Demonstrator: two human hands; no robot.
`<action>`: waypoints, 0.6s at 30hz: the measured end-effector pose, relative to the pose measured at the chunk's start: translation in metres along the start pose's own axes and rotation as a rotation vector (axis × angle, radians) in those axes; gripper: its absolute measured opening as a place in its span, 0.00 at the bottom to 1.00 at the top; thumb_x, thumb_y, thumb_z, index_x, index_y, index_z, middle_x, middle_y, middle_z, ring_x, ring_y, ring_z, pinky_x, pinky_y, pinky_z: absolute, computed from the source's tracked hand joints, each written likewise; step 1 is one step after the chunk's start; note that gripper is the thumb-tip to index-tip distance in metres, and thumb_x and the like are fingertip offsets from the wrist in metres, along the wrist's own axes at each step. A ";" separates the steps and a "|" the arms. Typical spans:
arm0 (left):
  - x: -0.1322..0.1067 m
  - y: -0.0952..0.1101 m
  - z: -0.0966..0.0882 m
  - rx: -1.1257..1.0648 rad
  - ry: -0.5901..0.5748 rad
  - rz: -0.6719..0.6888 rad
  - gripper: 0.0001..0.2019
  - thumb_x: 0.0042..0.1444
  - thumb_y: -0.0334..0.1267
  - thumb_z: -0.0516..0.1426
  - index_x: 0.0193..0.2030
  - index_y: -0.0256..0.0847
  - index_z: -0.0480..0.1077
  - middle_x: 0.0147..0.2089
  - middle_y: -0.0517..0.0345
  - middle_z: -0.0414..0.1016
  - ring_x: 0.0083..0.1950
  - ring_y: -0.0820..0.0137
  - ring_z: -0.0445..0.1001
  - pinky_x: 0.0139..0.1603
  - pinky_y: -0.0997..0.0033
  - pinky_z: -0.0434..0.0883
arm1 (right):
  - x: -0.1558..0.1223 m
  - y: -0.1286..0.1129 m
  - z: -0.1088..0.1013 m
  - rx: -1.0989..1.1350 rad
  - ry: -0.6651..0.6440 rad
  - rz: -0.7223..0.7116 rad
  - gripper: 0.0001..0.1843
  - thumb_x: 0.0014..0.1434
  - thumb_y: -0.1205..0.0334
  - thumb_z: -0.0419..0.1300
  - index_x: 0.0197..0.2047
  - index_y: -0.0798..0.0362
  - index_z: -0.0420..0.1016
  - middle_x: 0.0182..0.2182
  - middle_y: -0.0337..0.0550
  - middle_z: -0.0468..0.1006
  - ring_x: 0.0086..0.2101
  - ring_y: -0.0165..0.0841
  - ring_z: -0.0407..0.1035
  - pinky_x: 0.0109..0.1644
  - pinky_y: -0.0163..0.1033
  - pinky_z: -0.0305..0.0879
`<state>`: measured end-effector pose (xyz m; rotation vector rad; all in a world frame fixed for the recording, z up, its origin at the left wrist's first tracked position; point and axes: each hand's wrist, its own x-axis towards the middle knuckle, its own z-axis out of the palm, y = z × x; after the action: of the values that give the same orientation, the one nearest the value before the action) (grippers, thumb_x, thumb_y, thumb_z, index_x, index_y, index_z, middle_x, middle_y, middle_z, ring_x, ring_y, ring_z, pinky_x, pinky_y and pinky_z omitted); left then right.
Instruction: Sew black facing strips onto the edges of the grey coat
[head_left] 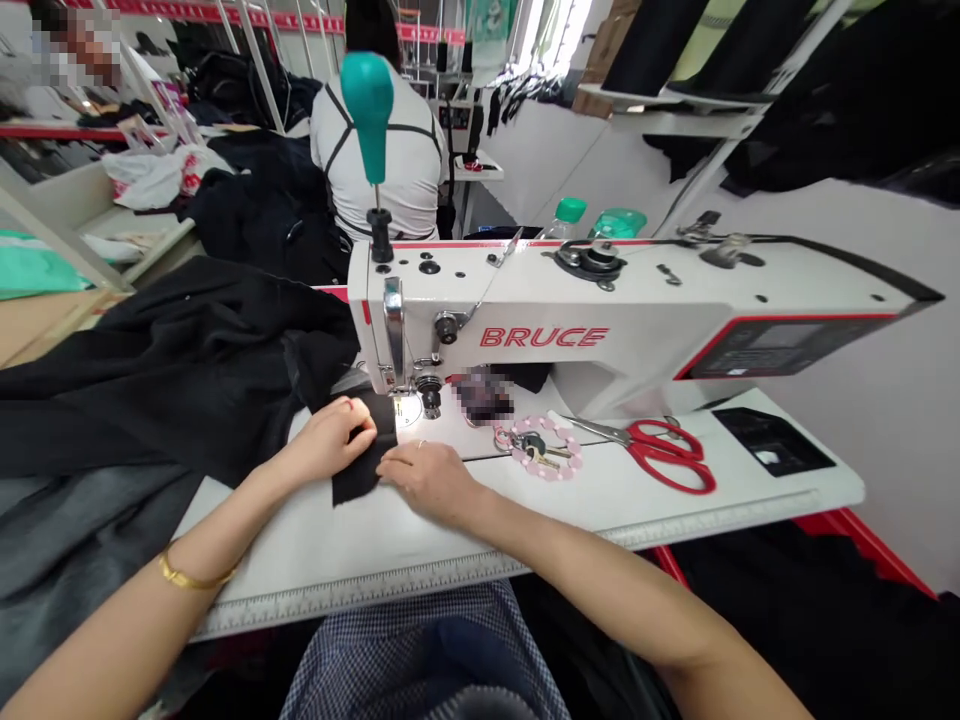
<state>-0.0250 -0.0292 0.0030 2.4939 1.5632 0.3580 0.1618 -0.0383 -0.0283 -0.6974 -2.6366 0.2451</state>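
Note:
A piece of black fabric (358, 482) lies on the white bed of the sewing machine (547, 290), just left of the needle area. My left hand (334, 437) rests on its upper part, fingers curled and closed on the cloth. At the fabric's right edge, the fingertips of my right hand (431, 480) are pressed together on the cloth, palm down. The lit needle plate (409, 411) shows just beyond my fingers. My fingers hide part of the fabric.
Red-handled scissors (667, 455) and keys on a pink beaded ring (546, 448) lie right of my hands. A large heap of dark cloth (187, 350) covers the left side. A teal-handled screwdriver (367, 115) stands on the machine head. A person in white (405, 150) sits ahead.

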 end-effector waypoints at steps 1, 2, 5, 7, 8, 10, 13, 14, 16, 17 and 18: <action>-0.012 0.005 -0.004 -0.030 -0.034 0.001 0.14 0.58 0.40 0.45 0.28 0.38 0.66 0.32 0.58 0.67 0.36 0.71 0.65 0.39 0.72 0.65 | -0.003 -0.010 0.001 0.074 0.006 -0.015 0.10 0.61 0.60 0.51 0.37 0.52 0.72 0.36 0.39 0.76 0.36 0.28 0.68 0.35 0.32 0.59; -0.026 0.010 -0.008 -0.071 -0.075 0.002 0.16 0.60 0.41 0.42 0.29 0.39 0.66 0.33 0.58 0.67 0.36 0.71 0.65 0.39 0.72 0.65 | -0.005 -0.020 0.003 0.174 0.017 -0.010 0.10 0.60 0.59 0.51 0.37 0.53 0.72 0.35 0.40 0.76 0.35 0.28 0.68 0.36 0.32 0.60; -0.065 0.028 -0.016 -0.172 -0.204 0.019 0.16 0.60 0.42 0.41 0.37 0.40 0.66 0.38 0.56 0.67 0.42 0.70 0.65 0.45 0.68 0.65 | -0.012 -0.047 0.004 0.536 0.086 0.143 0.10 0.59 0.57 0.53 0.35 0.54 0.71 0.30 0.38 0.75 0.30 0.26 0.67 0.34 0.29 0.61; -0.084 0.042 -0.016 -0.114 -0.211 0.019 0.15 0.55 0.48 0.49 0.43 0.41 0.65 0.42 0.55 0.66 0.46 0.66 0.64 0.52 0.62 0.62 | -0.014 -0.057 0.004 0.729 0.177 0.306 0.12 0.59 0.57 0.51 0.32 0.54 0.70 0.25 0.36 0.72 0.26 0.25 0.65 0.31 0.29 0.60; -0.090 0.049 -0.015 -0.050 -0.187 0.011 0.20 0.50 0.51 0.53 0.45 0.40 0.65 0.44 0.53 0.66 0.48 0.64 0.64 0.55 0.57 0.59 | -0.014 -0.058 0.003 0.803 0.231 0.372 0.12 0.60 0.58 0.49 0.31 0.54 0.69 0.25 0.36 0.71 0.26 0.25 0.64 0.30 0.30 0.61; -0.096 0.063 -0.010 0.106 -0.122 -0.011 0.29 0.42 0.54 0.59 0.47 0.37 0.65 0.46 0.49 0.67 0.49 0.59 0.64 0.57 0.50 0.56 | -0.012 -0.058 0.002 0.885 0.314 0.450 0.10 0.60 0.64 0.46 0.34 0.55 0.67 0.27 0.37 0.71 0.29 0.26 0.66 0.34 0.31 0.63; -0.096 0.077 -0.001 0.291 -0.095 -0.014 0.17 0.48 0.43 0.58 0.42 0.33 0.68 0.41 0.46 0.70 0.44 0.59 0.68 0.52 0.52 0.63 | -0.010 -0.055 0.004 0.797 0.297 0.406 0.16 0.52 0.75 0.45 0.42 0.55 0.66 0.37 0.43 0.72 0.39 0.29 0.66 0.45 0.36 0.63; -0.095 0.079 0.001 0.343 -0.100 -0.014 0.10 0.51 0.36 0.55 0.40 0.33 0.69 0.38 0.47 0.71 0.42 0.61 0.69 0.49 0.55 0.65 | -0.009 -0.054 0.005 0.729 0.260 0.354 0.20 0.49 0.77 0.45 0.43 0.56 0.66 0.40 0.44 0.71 0.42 0.30 0.65 0.48 0.38 0.61; -0.094 0.078 0.004 0.424 -0.095 -0.015 0.09 0.52 0.24 0.49 0.35 0.32 0.69 0.33 0.48 0.72 0.37 0.63 0.70 0.42 0.61 0.68 | -0.008 -0.055 0.009 0.583 0.185 0.247 0.25 0.44 0.79 0.45 0.46 0.58 0.66 0.45 0.47 0.70 0.48 0.32 0.61 0.53 0.40 0.57; -0.094 0.076 0.004 0.445 -0.084 -0.018 0.12 0.50 0.21 0.47 0.33 0.32 0.69 0.32 0.49 0.72 0.35 0.64 0.71 0.40 0.63 0.69 | -0.007 -0.056 0.011 0.518 0.156 0.206 0.26 0.43 0.79 0.46 0.47 0.58 0.65 0.47 0.48 0.69 0.50 0.33 0.58 0.54 0.41 0.55; -0.094 0.073 0.003 0.443 -0.066 -0.023 0.13 0.49 0.20 0.46 0.33 0.33 0.69 0.31 0.49 0.72 0.34 0.64 0.71 0.37 0.65 0.69 | -0.006 -0.057 0.013 0.459 0.139 0.181 0.26 0.44 0.78 0.46 0.48 0.59 0.64 0.49 0.49 0.67 0.51 0.34 0.57 0.55 0.42 0.54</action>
<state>-0.0014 -0.1459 0.0102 2.7620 1.8054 -0.0872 0.1364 -0.0910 -0.0265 -0.7575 -2.2654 0.7923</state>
